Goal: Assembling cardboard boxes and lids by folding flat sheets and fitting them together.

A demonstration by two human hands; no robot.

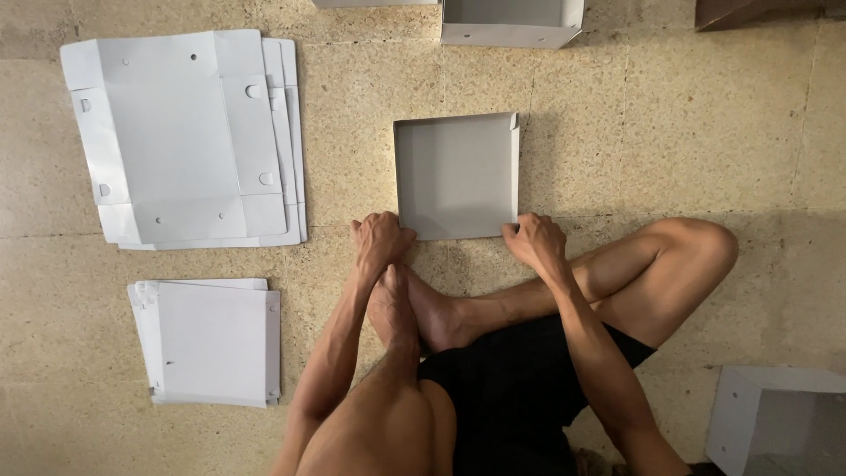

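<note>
**Both hands on near edge of grey box tray, frame centre**

Left hand [381,240] curled on the near-left corner of the shallow grey tray [456,174], right hand [533,240] on the near-right corner; fingertips hidden, so can't tell if either is truly clamped. White box [775,419] lower right, cut off. Small flat stack [211,342] lower left, bigger flat blanks [185,137] upper left. Another box [511,22] at top edge, cropped.

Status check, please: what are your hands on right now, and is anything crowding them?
Left hand and right hand grip near corners of grey folded box. Box flat on floor. Own foot close behind; nothing blocking.
</note>
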